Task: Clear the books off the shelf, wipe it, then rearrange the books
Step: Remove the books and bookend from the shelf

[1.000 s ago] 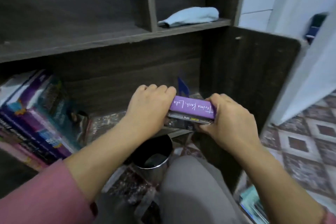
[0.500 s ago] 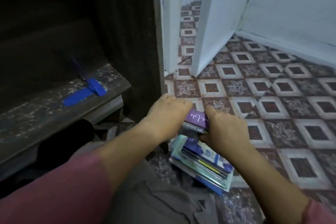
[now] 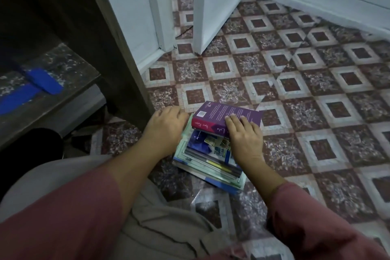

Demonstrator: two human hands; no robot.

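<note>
A purple book (image 3: 223, 112) with a red-and-purple spine lies flat on top of a pile of books (image 3: 211, 162) on the tiled floor, right of the dark bookshelf. My right hand (image 3: 244, 135) rests on the purple book's near right corner, fingers spread over the cover and the thumb hidden. My left hand (image 3: 166, 129) sits at the pile's left edge, a small gap away from the purple book, with its fingers curled downward. The lowest shelf board (image 3: 63, 65) at the left is bare of books and looks speckled with dust.
Blue strips (image 3: 45, 82) lie on the shelf board. The shelf's dark side panel (image 3: 118, 48) stands just left of the pile. A white door (image 3: 215, 6) stands ajar behind, and patterned floor tiles (image 3: 316, 91) spread to the right. My grey-trousered knee (image 3: 147, 217) is below.
Both hands carried the purple book from the shelf down to the floor pile and laid it flat on top. My left hand has come off it, and the view swung right and down.
</note>
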